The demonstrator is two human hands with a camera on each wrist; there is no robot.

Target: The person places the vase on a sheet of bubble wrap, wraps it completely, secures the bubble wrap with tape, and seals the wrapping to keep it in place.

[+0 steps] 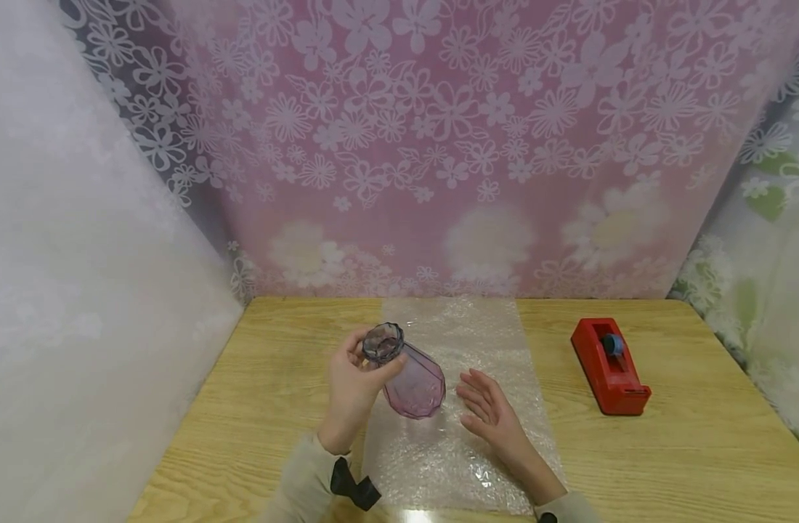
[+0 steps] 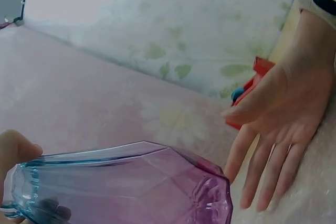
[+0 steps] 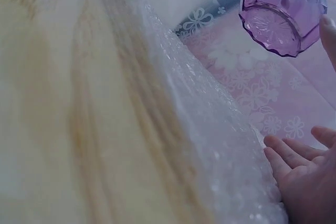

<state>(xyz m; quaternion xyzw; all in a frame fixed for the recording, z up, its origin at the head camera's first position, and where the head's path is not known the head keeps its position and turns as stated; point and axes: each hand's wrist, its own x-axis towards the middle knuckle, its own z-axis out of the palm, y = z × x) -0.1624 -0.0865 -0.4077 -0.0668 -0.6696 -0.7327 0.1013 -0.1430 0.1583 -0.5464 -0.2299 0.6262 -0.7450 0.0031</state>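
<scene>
My left hand (image 1: 352,388) grips a faceted glass vase (image 1: 415,385) round its neck, just below the bluish flared rim (image 1: 383,343). The vase is tilted, its purple base pointing toward the right, over a sheet of bubble wrap (image 1: 465,450). In the left wrist view its clear glass shades from blue at the neck to pink-purple at the base. My right hand (image 1: 495,420) is apart from the vase, to the right of its base, above the wrap. Its fingers are spread and relaxed, holding nothing; the palm shows in the left wrist view.
A red tape dispenser (image 1: 611,370) with a blue-cored roll stands on the right of the wooden table (image 1: 262,414). Flowered cloth (image 1: 452,145) hangs behind the table, and pale cloth (image 1: 112,261) encloses its left side.
</scene>
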